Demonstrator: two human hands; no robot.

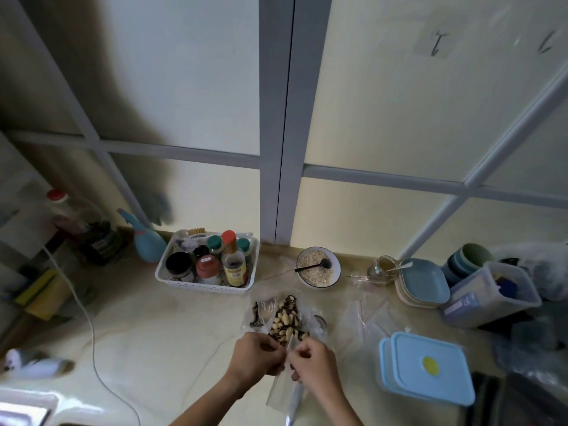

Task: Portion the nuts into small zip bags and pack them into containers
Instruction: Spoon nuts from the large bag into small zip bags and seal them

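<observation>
**Two hands prise open a zip bag beside the nuts**

Two things dominate the room: a pale wall divided by grey frame bars [278, 118], and below it the cream countertop [153, 327], glossy and crowded along its back edge. On the right sit the blue-lidded containers [427, 365], stacked and shut, near a clear lidded tub [488, 293] and a pile of blue plates [422, 281]. At the back stand a white basket [206, 285] of jars and bottles, then a bowl of oats [318, 267] with a dark spoon in it.

Centre front, the large open bag of nuts [284, 321] lies on the counter, its pale kernels exposed. Spare empty zip bags [365, 318] lie loose between it and the containers.

Just in front of the nuts, the left hand [256, 355] and the right hand [315, 362] each pinch one side of a small zip bag [284, 392] at its mouth, fingers curled tight; the bag hangs down empty, as far as can be seen.

To do this step well, I judge each pinch should sit on its own lip, close to the seal, and the pull should be gentle and outward so the thin film does not tear. Keeping the mouth near the nuts should limit spills onto the slick surface.
</observation>
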